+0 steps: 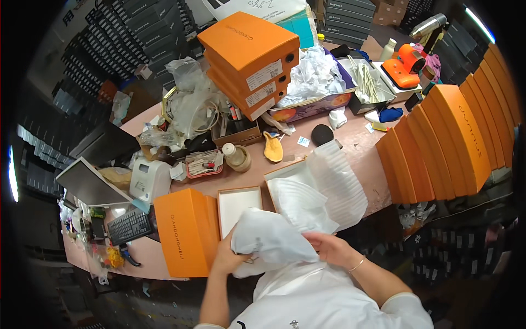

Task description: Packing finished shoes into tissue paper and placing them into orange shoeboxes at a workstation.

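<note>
Close to my body I hold a full white bag (pixel 268 236) with a faint dark mark on its side; what it contains is hidden. My left hand (pixel 226 256) is closed round the bag's left side, partly covered by it. My right hand (pixel 333 250) pinches the bag's right edge. Just beyond lies an open shoebox (pixel 290 172) with a white inside. Crumpled white wrapping (pixel 300 204) rests in it, and a ribbed foam sheet (pixel 337 183) drapes across its right side. Left of it sits a shallow orange-edged box part (pixel 240 203), white inside.
Orange shoeboxes stand at the left (pixel 186 233), in a far stack (pixel 249 46) and in a long row at right (pixel 438 142). A keyboard (pixel 130 225), monitor (pixel 93 183), label printer (pixel 149 181), tape roll (pixel 241 160) and paper-filled bin (pixel 315 107) share the pink table.
</note>
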Available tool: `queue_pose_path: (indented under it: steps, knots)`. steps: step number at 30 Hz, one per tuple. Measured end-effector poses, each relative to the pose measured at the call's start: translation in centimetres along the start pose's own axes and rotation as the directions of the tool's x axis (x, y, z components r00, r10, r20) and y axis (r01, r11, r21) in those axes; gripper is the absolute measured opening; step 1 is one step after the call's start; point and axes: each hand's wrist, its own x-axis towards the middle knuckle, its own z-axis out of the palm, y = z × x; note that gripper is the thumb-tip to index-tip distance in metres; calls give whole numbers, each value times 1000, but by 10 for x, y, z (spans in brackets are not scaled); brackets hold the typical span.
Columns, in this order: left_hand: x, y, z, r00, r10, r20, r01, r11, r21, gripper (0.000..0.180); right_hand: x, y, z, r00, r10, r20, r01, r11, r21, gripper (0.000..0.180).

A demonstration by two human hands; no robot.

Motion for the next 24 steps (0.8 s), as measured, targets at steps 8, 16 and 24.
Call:
queue_pose_path:
  steps: [8,16,24]
  knots:
    - [135,26,47,994,91,-54,-99,982,-161,96,8,-33,3,883,-439,-163,235,716,-657,76]
    - [97,68,44,857,394,-331,-411,911,19,99,-8,-57,-47,934,-352,-64,338,927,-166,59]
    - [54,118,65,845,528,-82,-343,654,675,39,2,-27,-54,927,-374,17,372,925,81,57]
